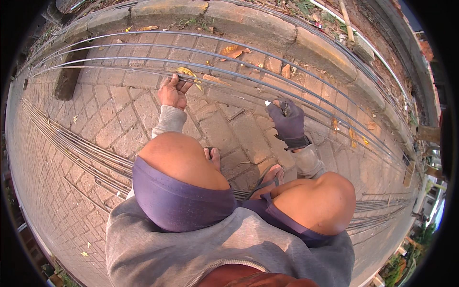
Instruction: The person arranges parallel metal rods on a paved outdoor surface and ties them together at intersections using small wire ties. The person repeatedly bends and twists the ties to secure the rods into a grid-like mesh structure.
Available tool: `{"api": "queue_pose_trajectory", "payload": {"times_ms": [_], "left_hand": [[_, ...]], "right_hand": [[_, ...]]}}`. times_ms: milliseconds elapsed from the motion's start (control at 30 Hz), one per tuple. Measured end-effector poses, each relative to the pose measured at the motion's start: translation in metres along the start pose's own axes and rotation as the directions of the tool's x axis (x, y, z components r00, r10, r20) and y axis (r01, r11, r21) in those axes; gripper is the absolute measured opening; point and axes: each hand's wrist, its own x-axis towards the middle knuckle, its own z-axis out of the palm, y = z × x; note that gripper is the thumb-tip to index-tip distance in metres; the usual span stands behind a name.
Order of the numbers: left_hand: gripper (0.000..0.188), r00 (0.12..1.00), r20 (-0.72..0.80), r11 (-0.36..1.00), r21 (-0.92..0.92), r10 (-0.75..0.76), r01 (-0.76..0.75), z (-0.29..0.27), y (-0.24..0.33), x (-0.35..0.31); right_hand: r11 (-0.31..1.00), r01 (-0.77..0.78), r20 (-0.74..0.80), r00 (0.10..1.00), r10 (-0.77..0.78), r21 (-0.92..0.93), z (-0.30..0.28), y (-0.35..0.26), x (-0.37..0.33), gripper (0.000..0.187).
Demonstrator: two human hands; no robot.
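Several long steel rods run left to right across the paving in front of me, bowed by the lens. My bare left hand (173,97) pinches the nearest one, a thin brownish steel rod (119,68), between thumb and fingers. To the right, my right hand (289,122) wears a dark glove and is closed. From its fingertips pokes a small white piece (267,103), chalk-like in look. This hand hovers at the same rod; whether it touches the metal I cannot tell. Beyond lie the thicker grey rods (143,58), side by side and slightly apart.
A dark block (69,79) supports the rods at the left. More rods (71,136) lie bundled at my left, and others (377,205) at my right. A stone kerb (248,21) borders the far side. Dry leaves (234,51) dot the bricks. My sandalled foot (270,179) stands close behind.
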Motion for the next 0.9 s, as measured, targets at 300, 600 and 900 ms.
{"api": "queue_pose_trajectory", "payload": {"times_ms": [300,600,900], "left_hand": [[0.018,1.000,-0.030,0.995,-0.102,-0.003,0.000,0.007,0.002,-0.006],[0.015,0.999,-0.023,0.988,-0.155,-0.023,0.019,0.013,0.003,-0.005],[0.025,0.999,-0.009,0.991,-0.122,-0.052,0.051,0.014,0.001,-0.005]], "right_hand": [[0.991,-0.125,0.077,0.989,0.128,-0.039,0.056,-0.012,0.045,0.017],[0.974,-0.059,0.107,0.991,0.085,-0.220,0.058,-0.020,0.053,0.019],[0.896,0.107,0.132,0.990,-0.055,-0.431,0.065,-0.003,0.064,0.019]]}}
